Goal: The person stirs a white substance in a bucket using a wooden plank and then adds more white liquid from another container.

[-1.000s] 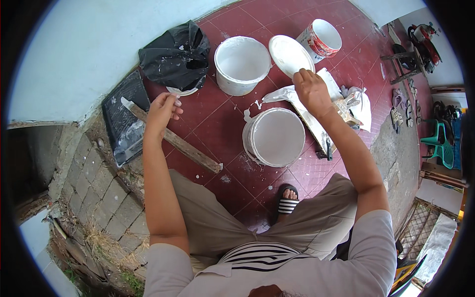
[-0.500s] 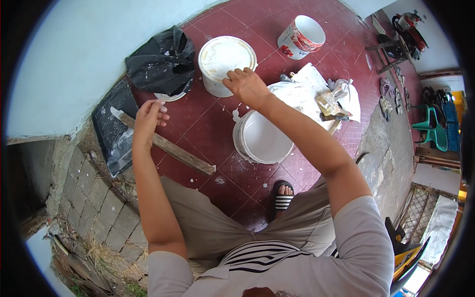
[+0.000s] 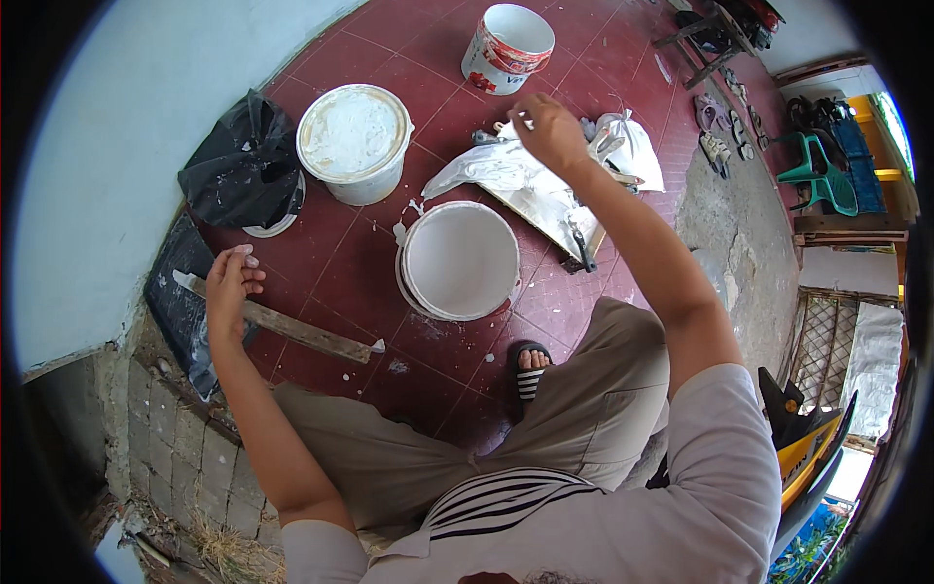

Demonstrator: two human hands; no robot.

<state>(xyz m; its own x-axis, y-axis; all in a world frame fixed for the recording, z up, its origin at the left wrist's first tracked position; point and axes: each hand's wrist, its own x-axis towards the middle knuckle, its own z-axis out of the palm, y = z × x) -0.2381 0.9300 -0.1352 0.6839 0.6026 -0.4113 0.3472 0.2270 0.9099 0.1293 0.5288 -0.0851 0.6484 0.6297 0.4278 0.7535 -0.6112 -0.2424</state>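
My right hand [image 3: 553,134] hangs above a paint-smeared white sheet [image 3: 496,167] on the floor, its fingers loosely curled with a gap at the thumb and nothing visible in them. Beyond the wrist, a white plastic bag [image 3: 634,151] and a partly hidden brush show. A black-handled tool [image 3: 582,248] lies at the sheet's near edge. My left hand [image 3: 233,287], fingers bent and apart, hovers over a wooden stick [image 3: 309,336] that rests across a black paint tray [image 3: 185,326]. Between my hands stands an open white bucket [image 3: 462,243], pale inside.
A lidded white bucket [image 3: 353,133] stands ahead, beside a black plastic bag [image 3: 243,170] over a white container. Farther off is a red-and-white pail [image 3: 508,49]. Sandals [image 3: 713,153] and a green plastic chair [image 3: 822,180] are at the right. A wall runs along the left.
My right hand has left the lidded bucket's rim and moved right, over the white sheet. The view has turned rightward. My left hand stays above the stick.
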